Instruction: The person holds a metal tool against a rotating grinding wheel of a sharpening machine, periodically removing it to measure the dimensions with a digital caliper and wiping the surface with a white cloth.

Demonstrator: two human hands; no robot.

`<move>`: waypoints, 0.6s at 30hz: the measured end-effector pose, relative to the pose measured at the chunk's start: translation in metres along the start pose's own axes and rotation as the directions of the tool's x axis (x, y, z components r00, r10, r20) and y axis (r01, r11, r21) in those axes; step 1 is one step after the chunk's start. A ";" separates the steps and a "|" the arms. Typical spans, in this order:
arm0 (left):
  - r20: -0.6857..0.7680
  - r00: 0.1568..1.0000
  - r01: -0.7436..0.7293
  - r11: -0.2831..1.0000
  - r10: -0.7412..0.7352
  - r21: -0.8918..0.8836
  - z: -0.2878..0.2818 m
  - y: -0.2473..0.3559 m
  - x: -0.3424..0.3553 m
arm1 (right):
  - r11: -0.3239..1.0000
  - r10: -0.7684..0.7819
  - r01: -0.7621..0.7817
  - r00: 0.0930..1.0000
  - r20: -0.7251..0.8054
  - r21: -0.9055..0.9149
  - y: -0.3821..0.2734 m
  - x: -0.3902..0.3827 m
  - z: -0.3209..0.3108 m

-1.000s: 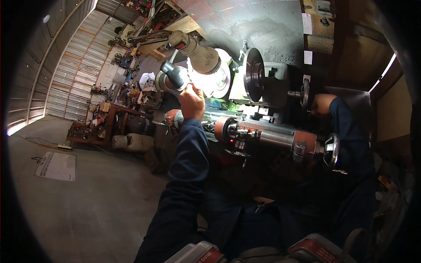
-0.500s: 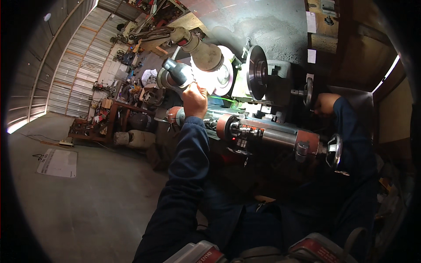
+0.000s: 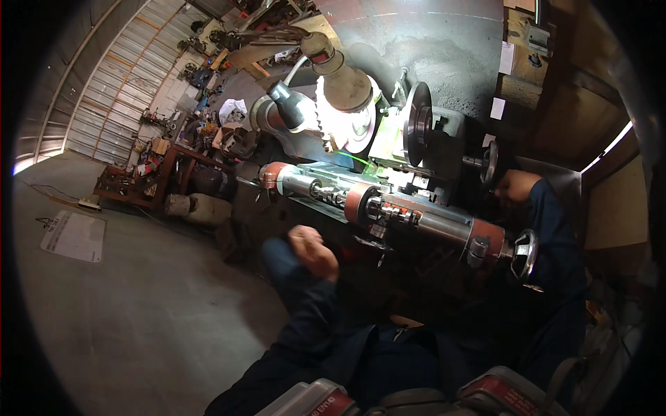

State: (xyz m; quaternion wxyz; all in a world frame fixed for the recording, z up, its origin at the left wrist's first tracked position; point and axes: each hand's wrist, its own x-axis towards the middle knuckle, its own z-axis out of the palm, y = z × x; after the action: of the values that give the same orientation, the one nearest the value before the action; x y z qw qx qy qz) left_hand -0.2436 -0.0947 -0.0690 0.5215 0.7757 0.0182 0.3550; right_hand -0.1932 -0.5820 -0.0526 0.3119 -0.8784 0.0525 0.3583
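My left hand (image 3: pixel 313 253) hangs in front of the machine, blurred, with its fingers partly curled; it touches no part of the machine. At the right, my right hand (image 3: pixel 518 188) is closed at the lower edge of the upper handwheel (image 3: pixel 490 163), its fingertips in shadow. Between the hands lies a steel spindle assembly (image 3: pixel 444 220) with orange-red collars and a chrome handwheel (image 3: pixel 525 254) on its right end. Behind it stand a dark round disc (image 3: pixel 417 125) and a toothed disc (image 3: pixel 323 114), glaring under the lamp.
A beige work lamp (image 3: pixel 347 87) on a jointed arm hangs over the toothed disc, beside a dark cylindrical lamp head (image 3: pixel 286 102). Cluttered parts and a rusty metal frame (image 3: pixel 156 177) stand at the left. A white sheet (image 3: pixel 74 236) lies on the concrete floor.
My left hand has come away from the dark lamp head and moved down toward me. My right hand stays at the upper handwheel. The whole view has shifted slightly.
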 end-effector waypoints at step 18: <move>0.711 0.703 -0.342 0.882 0.011 0.325 0.021 -0.047 -0.040 | 0.966 -0.128 0.217 0.870 -0.476 0.137 0.053 0.040 -0.023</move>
State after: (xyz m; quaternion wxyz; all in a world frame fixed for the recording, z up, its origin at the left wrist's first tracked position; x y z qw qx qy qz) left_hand -0.2450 -0.1063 -0.1327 0.2664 0.9447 -0.1754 0.0762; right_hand -0.1662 -0.6328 -0.0936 0.4017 -0.9065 0.0794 0.1026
